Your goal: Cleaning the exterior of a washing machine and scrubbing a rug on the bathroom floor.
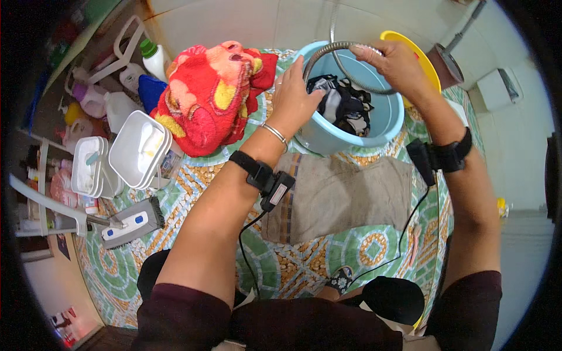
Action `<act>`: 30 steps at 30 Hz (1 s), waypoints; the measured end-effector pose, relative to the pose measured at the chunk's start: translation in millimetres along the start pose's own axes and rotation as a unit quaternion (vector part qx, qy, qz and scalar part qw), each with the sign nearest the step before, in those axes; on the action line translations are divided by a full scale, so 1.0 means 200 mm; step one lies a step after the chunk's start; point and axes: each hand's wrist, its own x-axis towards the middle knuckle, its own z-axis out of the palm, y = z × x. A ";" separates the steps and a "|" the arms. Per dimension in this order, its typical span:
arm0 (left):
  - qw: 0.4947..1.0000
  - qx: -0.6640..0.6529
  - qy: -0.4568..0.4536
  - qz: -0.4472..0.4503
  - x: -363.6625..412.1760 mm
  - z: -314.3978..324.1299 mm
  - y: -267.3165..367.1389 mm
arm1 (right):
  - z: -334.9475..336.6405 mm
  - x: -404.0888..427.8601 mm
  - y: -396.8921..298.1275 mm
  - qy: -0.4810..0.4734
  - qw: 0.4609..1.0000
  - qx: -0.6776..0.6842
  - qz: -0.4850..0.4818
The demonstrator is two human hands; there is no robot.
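A flexible metal shower hose (336,45) loops over a light blue plastic bucket (327,130). My right hand (397,66) grips this hose above the bucket's far right side. At the left rim is my left hand (295,94), fingers stretched and thumb apart. The hose runs down against it and partly out of sight, so whether the hand grips it is unclear. Dark cloth with white patches (344,105) lies bunched inside the bucket. Each forearm wears a black strap with a small wired device.
A red patterned plush cloth (206,98) is heaped left of the bucket. White tubs (140,151), a floor brush (131,223) and several bottles (153,59) stand farther left. A grey-brown cloth (347,193) covers tiles before me. A yellow basin (415,50) leans behind the bucket.
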 end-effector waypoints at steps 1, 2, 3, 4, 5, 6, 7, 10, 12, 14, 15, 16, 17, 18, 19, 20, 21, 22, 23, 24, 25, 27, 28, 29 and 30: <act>1.000 0.019 -0.005 -0.014 0.01 0.04 0.02 | -0.07 -0.05 -0.01 -0.007 0.998 -0.004 -0.057; 0.999 0.039 -0.008 -0.028 0.01 0.08 0.03 | -0.13 -0.10 -0.02 -0.002 0.999 -0.002 -0.049; 0.999 0.037 -0.017 -0.022 0.02 0.11 0.05 | -0.18 -0.15 -0.04 -0.018 0.994 0.035 -0.097; 0.995 0.074 -0.056 -0.021 0.02 0.13 0.06 | -0.23 -0.20 -0.05 -0.035 0.986 0.074 -0.146; 0.989 0.112 -0.094 -0.019 0.01 0.15 0.07 | -0.28 -0.24 -0.06 -0.030 0.987 0.077 -0.141; 0.986 0.138 -0.088 -0.007 0.00 0.16 0.09 | -0.33 -0.29 -0.08 -0.033 0.988 0.053 -0.139; 0.986 0.142 -0.093 -0.003 -0.02 0.17 0.11 | -0.38 -0.33 -0.09 -0.035 0.990 0.028 -0.137; 0.963 0.186 -0.191 0.037 -0.02 0.18 0.22 | -0.58 -0.47 -0.10 0.079 0.976 0.109 -0.169; 0.955 0.212 -0.203 0.052 -0.04 0.18 0.14 | -0.59 -0.51 -0.09 0.189 0.948 0.182 -0.180; 0.947 0.238 -0.188 0.104 -0.06 0.20 0.04 | -0.57 -0.53 -0.12 0.304 0.930 0.140 -0.149; 0.945 0.238 -0.194 0.110 -0.06 0.18 0.06 | -0.57 -0.56 -0.10 0.309 0.930 0.139 -0.143; 0.944 0.241 -0.209 0.088 -0.06 0.17 0.09 | -0.56 -0.59 -0.08 0.318 0.929 0.126 -0.138; 0.941 0.245 -0.223 0.065 -0.06 0.17 0.11 | -0.55 -0.61 -0.05 0.326 0.929 0.113 -0.134; 0.957 0.237 -0.159 0.048 -0.04 0.13 0.09 | -0.52 -0.62 -0.04 0.373 0.910 0.128 -0.126; 0.956 0.241 -0.163 0.049 0.00 0.12 0.07 | -0.51 -0.64 -0.04 0.374 0.910 0.131 -0.123; 0.984 0.128 -0.109 0.055 0.06 0.09 0.04 | -0.50 -0.66 -0.04 0.429 0.885 0.134 -0.118; 0.997 0.011 -0.054 0.059 0.09 0.09 0.02 | -0.48 -0.68 -0.02 0.482 0.859 0.133 -0.111; 0.996 0.012 -0.061 0.059 0.09 0.07 0.11 | -0.44 -0.69 0.00 0.496 0.849 0.170 -0.068; 0.994 -0.045 -0.096 -0.038 0.11 0.04 0.20 | -0.39 -0.73 0.03 0.478 0.868 0.128 -0.029; 0.977 -0.105 -0.130 -0.130 0.11 0.04 0.29 | -0.39 -0.76 0.33 0.437 0.897 0.065 -0.024; 0.978 -0.094 -0.129 -0.134 0.08 0.00 0.27 | -0.26 -0.74 0.32 0.392 0.918 0.069 -0.012; 0.972 -0.129 -0.074 -0.180 0.06 -0.03 0.25 | -0.02 -0.76 0.31 0.366 0.929 0.058 -0.015; 0.972 -0.125 -0.079 -0.180 0.06 -0.04 0.24 | 0.05 -0.77 0.32 0.343 0.938 0.041 -0.013; 0.970 -0.132 -0.069 -0.192 0.06 -0.05 0.23 | 0.09 -0.78 0.33 0.318 0.948 0.025 -0.010; 0.967 -0.138 -0.061 -0.206 0.06 -0.06 0.23 | 0.09 -0.79 0.36 0.317 0.948 0.027 -0.003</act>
